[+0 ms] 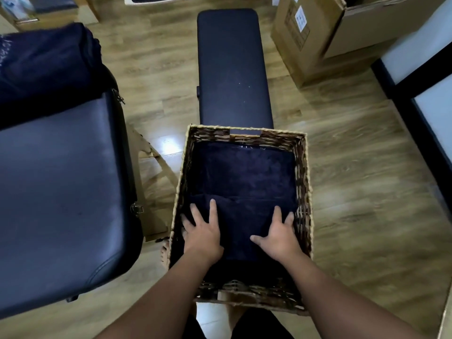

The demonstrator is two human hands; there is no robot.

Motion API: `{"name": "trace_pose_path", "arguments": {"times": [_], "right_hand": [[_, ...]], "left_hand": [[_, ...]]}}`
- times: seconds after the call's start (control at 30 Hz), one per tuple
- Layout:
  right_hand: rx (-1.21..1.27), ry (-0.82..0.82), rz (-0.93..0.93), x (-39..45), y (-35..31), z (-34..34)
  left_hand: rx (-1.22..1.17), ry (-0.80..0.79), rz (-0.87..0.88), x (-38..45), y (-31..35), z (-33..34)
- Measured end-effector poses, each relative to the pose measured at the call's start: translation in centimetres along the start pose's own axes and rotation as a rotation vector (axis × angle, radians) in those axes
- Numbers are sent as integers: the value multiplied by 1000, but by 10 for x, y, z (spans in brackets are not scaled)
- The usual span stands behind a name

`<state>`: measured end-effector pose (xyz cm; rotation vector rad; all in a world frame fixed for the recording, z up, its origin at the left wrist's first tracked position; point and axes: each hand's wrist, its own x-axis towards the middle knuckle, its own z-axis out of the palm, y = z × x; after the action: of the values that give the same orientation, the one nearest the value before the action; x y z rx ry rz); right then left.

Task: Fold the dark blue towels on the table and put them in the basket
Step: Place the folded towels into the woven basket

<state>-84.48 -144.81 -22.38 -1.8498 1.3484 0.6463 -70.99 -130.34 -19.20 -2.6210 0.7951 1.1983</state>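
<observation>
**Pressing a folded towel down into the basket**

Both hands are inside the woven basket [303, 167]. The left hand [203, 234] and the right hand [281, 237] lie flat on top of a folded dark blue towel [241, 223]. The fingers of each grip are spread wide and press down; they are not pinching anything. This towel sits at the near end of the basket. Under it, toward the far end, there looks to be another folded towel [242, 167], though the dark cloth makes the edges hard to tell apart.

So this step is the putting-in part: the towel is folded and is being patted flat in the basket. Next, I think the hands should lift out and reach left. There a heap of dark blue towels [46, 62] waits on the far end of the padded bench [61, 187]. One needs to be pulled onto the bare part of the bench and folded.

The basket seems to rest on the near end of a narrow dark padded seat [232, 69]. The floor [354, 192] is light wood boards. Cardboard boxes [308, 37] stand at the far right.
</observation>
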Motion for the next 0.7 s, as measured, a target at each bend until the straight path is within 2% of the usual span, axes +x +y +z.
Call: {"name": "trace_pose_path", "arguments": {"times": [0.1,0.17,0.3,0.4,0.5,0.57,0.7], "right_hand": [[9,-33,11,16,8,5],[22,-52,6,22,11,5],[29,-110,-17,28,11,4],[-7,-158,18,22,8,-1],[-41,-60,-15,5,-7,-17],[-55,3,-66,-7,-20,-28],[55,-41,-179,-32,-69,-43]], "left_hand": [[92,23,-31,11,15,3],[6,-13,-19,22,8,8],[-366,-138,87,39,-32,8],[-304,-166,41,39,-25,2],[-344,-113,-6,33,-11,-15],[-387,-46,32,27,-12,-31],[-520,142,112,4,-27,-73]]}}
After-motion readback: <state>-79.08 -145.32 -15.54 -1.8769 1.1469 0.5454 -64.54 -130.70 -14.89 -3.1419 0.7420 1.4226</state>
